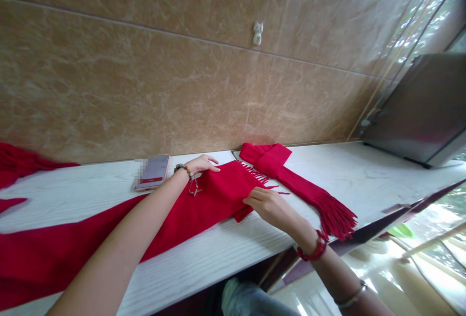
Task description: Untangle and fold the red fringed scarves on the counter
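A long red scarf [218, 194] stretches across the white counter from the left edge to the middle, its fringed end on the right. My right hand [267, 204] pinches the scarf's near edge close to that fringe. Over the far edge lies my left hand [203, 164], its fingers apart and nothing visible between them. A beaded bracelet with a dangling tail hangs from my left wrist onto the cloth. Just past the fringe rests a second red scarf [271, 158], folded over itself with its tassels reaching the counter's front edge.
A phone [155, 173] lies on the white counter [204, 253] behind my left forearm. More red cloth [22, 160] is at the far left. A dark box-shaped appliance [422, 107] stands at the right end. The tiled wall [145, 88] bounds the back.
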Tool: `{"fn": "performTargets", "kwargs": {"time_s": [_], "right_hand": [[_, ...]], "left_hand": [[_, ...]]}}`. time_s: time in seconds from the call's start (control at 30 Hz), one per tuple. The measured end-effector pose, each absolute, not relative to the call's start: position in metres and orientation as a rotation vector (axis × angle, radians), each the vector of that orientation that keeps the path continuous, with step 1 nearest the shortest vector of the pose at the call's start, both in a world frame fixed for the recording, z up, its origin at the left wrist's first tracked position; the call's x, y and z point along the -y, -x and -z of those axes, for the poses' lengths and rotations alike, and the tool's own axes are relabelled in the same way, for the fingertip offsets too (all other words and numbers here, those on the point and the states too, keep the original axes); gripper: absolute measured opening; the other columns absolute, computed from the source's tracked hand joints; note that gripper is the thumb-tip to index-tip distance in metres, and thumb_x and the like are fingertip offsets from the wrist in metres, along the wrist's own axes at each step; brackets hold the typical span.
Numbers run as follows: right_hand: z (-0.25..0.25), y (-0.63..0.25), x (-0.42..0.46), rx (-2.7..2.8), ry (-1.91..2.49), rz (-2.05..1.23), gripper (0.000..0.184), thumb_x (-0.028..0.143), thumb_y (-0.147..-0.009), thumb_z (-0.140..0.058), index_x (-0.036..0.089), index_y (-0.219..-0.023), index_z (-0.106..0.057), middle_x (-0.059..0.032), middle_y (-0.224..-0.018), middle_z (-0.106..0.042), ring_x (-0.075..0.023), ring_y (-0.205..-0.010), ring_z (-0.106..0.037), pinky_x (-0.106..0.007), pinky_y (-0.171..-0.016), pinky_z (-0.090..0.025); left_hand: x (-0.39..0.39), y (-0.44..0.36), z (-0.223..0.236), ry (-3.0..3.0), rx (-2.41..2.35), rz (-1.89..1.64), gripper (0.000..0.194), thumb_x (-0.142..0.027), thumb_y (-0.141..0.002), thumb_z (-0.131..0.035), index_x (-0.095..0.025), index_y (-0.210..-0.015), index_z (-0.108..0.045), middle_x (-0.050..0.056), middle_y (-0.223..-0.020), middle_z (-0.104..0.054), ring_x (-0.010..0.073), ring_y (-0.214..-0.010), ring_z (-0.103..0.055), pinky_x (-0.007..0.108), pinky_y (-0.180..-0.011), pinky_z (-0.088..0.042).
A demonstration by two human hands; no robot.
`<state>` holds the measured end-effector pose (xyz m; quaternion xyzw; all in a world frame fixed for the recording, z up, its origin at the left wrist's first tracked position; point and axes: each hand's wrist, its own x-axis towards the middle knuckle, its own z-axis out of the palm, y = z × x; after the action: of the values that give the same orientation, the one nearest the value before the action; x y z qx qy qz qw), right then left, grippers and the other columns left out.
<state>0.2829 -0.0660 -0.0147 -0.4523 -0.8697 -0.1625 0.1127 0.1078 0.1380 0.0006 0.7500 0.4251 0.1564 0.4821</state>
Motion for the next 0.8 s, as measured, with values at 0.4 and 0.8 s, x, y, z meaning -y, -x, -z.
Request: {"fn": "performTargets", "kwargs": {"time_s": [0.4, 0.8], "right_hand": [[-0.001, -0.299, 0.067, 2.518, 1.622, 0.331, 0.024, 0.004, -0.081, -0.042, 0.016, -0.087, -0.062, -0.0056, -0.081, -0.061, -0.0143, -0.076, -0.057, -0.025, -0.068, -0.043], [0.014, -0.319, 0.059, 2.482, 1.607, 0.206, 0.023, 0.002, -0.078, -0.043, 0.016, -0.08, -0.062, -0.0055, -0.081, -0.062, -0.0137, -0.078, -0.058, -0.024, -0.07, -0.045]], "left_hand": [[-0.145, -0.159, -0.005, -2.1, -1.024, -0.401, 0.025, -0.04, -0.068, -0.063, -0.015, -0.072, -0.067, 0.001, -0.062, -0.063, 0.0121, -0.058, -0.053, 0.019, -0.052, -0.037], [-0.145, -0.182, 0.009, -2.251, -1.097, -0.627, 0.024, -0.019, -0.07, -0.062, -0.014, -0.092, -0.066, 0.006, -0.086, -0.067, 0.0202, -0.086, -0.059, 0.026, -0.079, -0.043]]}}
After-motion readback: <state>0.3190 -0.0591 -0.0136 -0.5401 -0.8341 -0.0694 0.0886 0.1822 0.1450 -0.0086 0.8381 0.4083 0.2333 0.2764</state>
